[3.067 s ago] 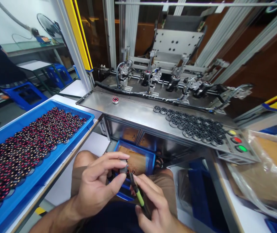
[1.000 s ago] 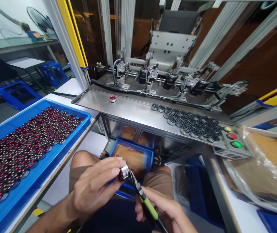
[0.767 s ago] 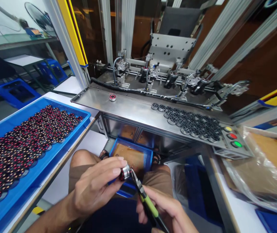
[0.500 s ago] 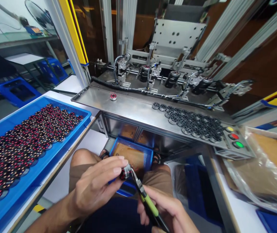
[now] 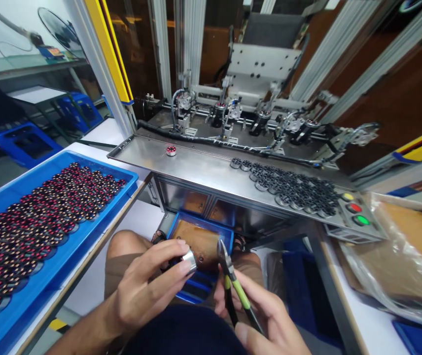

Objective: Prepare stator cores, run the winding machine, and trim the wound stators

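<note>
My left hand [image 5: 148, 288] is closed on a small round motor part [image 5: 188, 258] with a silver casing, pinched between thumb and fingers above my lap. My right hand [image 5: 261, 315] grips green-handled cutting pliers [image 5: 233, 283], their jaws pointing up and standing a little to the right of the part, apart from it. Both hands hover over my knees and a small blue bin [image 5: 199, 246] with brown contents below the bench.
A blue tray [image 5: 66, 256] at my left holds several red-wound stators [image 5: 37, 217]. The steel shelf [image 5: 196, 167] bears one lone red stator [image 5: 171, 150] and several dark round housings [image 5: 292, 190]. Yellow, red and green buttons [image 5: 353, 208] sit at its right end. Plastic-wrapped goods [image 5: 399, 246] lie right.
The pliers have pulled away from the motor part, moving right and tipping more upright. My left hand has turned the part so its silver casing faces up.
</note>
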Available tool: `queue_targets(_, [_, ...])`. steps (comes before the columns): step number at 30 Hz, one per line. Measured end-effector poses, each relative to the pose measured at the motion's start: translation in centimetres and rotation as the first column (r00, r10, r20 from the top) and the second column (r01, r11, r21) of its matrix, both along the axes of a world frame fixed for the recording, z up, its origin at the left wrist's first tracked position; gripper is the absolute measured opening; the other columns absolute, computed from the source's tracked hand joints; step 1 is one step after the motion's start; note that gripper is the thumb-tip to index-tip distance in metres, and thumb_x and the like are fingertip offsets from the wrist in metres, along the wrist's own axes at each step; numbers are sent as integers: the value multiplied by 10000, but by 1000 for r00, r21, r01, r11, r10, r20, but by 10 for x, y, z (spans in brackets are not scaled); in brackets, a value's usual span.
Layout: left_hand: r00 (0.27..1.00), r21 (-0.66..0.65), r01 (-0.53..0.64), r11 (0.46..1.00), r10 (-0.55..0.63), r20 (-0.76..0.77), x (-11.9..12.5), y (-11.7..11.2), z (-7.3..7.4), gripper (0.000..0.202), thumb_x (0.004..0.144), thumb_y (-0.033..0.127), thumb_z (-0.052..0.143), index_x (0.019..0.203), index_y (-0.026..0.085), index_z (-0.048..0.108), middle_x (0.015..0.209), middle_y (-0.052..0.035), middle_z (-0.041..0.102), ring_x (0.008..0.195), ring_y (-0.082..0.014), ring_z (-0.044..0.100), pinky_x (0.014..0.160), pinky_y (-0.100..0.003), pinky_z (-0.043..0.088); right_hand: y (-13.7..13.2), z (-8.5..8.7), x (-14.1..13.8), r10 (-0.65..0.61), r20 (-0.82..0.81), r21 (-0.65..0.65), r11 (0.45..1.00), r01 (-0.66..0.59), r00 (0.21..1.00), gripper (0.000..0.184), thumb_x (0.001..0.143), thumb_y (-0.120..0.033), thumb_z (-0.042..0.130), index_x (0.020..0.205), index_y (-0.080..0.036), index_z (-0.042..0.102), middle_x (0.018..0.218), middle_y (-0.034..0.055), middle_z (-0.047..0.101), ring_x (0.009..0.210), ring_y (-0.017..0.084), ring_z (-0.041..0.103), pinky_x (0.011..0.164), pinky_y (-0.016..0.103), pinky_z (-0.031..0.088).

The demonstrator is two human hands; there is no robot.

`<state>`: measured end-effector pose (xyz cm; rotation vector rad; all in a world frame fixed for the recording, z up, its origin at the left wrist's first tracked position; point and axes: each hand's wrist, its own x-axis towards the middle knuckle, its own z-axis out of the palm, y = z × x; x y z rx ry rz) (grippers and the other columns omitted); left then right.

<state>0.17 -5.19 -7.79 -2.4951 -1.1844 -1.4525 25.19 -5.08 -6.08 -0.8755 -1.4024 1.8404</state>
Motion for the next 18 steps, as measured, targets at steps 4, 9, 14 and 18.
queue_targets(4, [992,52,-119,992,121,-45,1,-1,-1,512,764,39,733,1236,193,610,1173,-83,687,1073,-171,677,941,-253,587,-2,-4,3,-28,-4,-23,999,28,1000,522,852,-246,623,1368,-256,546,1066,107,654,897,218,635,837,382,513])
queue_targets(9, [986,-49,-45,998,53,160,3,2,-3,608,728,11,754,1269,243,601,1168,-68,699,1058,-187,687,960,-286,575,-4,-8,4,-93,-10,-53,994,93,996,502,856,-253,615,1354,-281,562,1054,96,659,888,221,641,821,378,512])
queue_targets(14, [487,-323,536,780,27,873,4,9,-12,641,751,351,794,1329,301,522,1028,-65,734,858,-179,719,733,-262,608,-2,-15,6,-85,-10,-29,996,85,996,497,850,-330,632,1339,-265,582,1070,117,655,878,237,640,834,393,515])
queue_targets(18, [166,-238,777,583,176,970,4,12,-22,688,683,426,831,1294,295,542,876,-31,716,742,-131,679,710,-235,565,2,-19,7,-113,-13,-31,993,113,993,502,857,-349,620,1350,-267,575,1071,132,658,861,239,640,802,379,529])
